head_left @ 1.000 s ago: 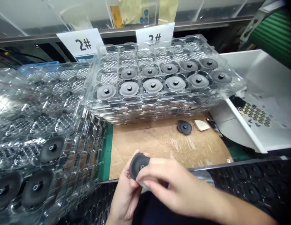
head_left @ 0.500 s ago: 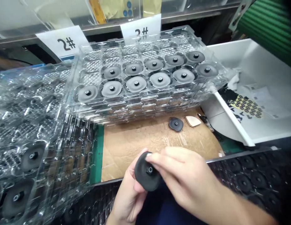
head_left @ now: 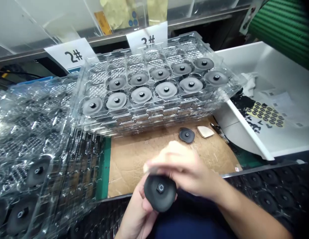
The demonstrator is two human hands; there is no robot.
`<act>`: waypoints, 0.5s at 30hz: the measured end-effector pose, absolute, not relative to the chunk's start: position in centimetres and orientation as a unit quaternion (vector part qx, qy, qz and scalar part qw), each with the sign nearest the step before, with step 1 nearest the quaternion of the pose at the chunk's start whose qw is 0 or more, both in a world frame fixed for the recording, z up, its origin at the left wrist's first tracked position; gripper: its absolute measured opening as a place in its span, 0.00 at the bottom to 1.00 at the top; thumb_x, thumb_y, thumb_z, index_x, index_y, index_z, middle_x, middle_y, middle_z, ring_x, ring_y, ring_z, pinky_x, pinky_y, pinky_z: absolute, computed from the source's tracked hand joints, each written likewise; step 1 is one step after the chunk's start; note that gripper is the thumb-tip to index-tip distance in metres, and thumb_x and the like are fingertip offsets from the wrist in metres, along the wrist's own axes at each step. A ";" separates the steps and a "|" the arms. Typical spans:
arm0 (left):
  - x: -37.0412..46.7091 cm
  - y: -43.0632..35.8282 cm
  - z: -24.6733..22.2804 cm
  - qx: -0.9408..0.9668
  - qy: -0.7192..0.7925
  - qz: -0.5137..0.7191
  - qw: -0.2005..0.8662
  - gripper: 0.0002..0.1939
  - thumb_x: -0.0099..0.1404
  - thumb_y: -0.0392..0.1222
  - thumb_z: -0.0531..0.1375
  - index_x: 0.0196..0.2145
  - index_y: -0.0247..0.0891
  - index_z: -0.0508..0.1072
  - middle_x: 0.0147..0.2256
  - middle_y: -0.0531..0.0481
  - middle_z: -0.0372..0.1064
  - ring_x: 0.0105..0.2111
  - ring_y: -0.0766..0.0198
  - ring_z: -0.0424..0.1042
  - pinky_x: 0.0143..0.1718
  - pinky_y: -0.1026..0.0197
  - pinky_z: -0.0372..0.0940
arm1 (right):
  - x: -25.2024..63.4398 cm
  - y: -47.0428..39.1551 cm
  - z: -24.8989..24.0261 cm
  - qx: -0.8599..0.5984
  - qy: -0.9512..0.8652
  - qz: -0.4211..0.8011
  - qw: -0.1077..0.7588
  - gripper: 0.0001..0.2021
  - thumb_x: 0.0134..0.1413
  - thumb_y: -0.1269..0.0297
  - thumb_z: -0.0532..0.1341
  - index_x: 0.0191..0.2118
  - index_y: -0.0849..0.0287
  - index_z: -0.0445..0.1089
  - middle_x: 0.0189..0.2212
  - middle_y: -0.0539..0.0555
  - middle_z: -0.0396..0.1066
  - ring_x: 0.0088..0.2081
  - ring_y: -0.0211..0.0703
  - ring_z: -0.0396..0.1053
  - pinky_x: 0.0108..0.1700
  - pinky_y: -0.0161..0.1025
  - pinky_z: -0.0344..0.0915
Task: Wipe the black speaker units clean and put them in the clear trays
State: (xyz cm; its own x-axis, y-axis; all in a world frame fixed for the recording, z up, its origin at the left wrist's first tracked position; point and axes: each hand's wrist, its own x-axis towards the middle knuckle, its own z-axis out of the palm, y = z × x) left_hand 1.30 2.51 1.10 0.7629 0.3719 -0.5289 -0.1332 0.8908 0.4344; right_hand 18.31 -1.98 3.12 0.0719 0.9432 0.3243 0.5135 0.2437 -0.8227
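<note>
My left hand (head_left: 137,212) is closed on a black round part (head_left: 161,200), a shallow disc with a short hollow stub at its centre. The thumb presses its left rim, and the other fingers go behind it. My right hand (head_left: 185,169) lies over the disc's upper edge, blurred by motion. Whether its fingers grip anything cannot be made out. Beyond the hands, a similar dark disc (head_left: 186,135) lies on the brown cardboard (head_left: 129,162), beside a cream wedge-shaped piece (head_left: 205,131).
A stack of clear trays (head_left: 104,114) holds several black discs in its front rows. More clear trays (head_left: 27,132) stand at left. On the right are a white bin (head_left: 289,142) with a sticker sheet (head_left: 267,114) and a green ribbed hose (head_left: 281,30). Dark trays (head_left: 271,186) sit lower right.
My right hand has moved up and left across the disc's top edge and now blurs. The disc, still in my left hand, has turned to face the camera more. The view has shifted slightly.
</note>
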 end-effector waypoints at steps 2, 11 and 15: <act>1.6 2.7 1.4 0.176 0.294 0.145 0.928 0.33 0.43 0.46 0.68 0.49 0.51 0.68 0.46 0.46 0.71 0.43 0.51 0.72 0.42 0.56 0.68 | 19.2 -2.3 1.0 -0.681 -0.531 0.244 0.441 0.10 0.60 0.68 0.54 0.44 0.55 0.69 0.39 0.51 0.72 0.39 0.37 0.68 0.39 0.35 0.63; 0.9 3.6 0.3 0.115 0.304 0.162 0.932 0.33 0.39 0.47 0.69 0.47 0.53 0.70 0.50 0.48 0.69 0.47 0.49 0.69 0.43 0.56 0.68 | 15.8 -7.1 -7.9 -0.738 -0.531 0.243 0.339 0.10 0.56 0.68 0.54 0.41 0.55 0.71 0.30 0.51 0.73 0.32 0.42 0.69 0.35 0.40 0.64; 1.3 3.5 0.3 0.124 0.302 0.173 0.929 0.29 0.45 0.48 0.67 0.47 0.53 0.70 0.49 0.47 0.70 0.47 0.49 0.69 0.42 0.56 0.68 | 17.2 -6.2 -6.4 -0.771 -0.499 0.198 0.342 0.10 0.58 0.67 0.53 0.40 0.58 0.71 0.32 0.54 0.73 0.34 0.45 0.68 0.39 0.43 0.62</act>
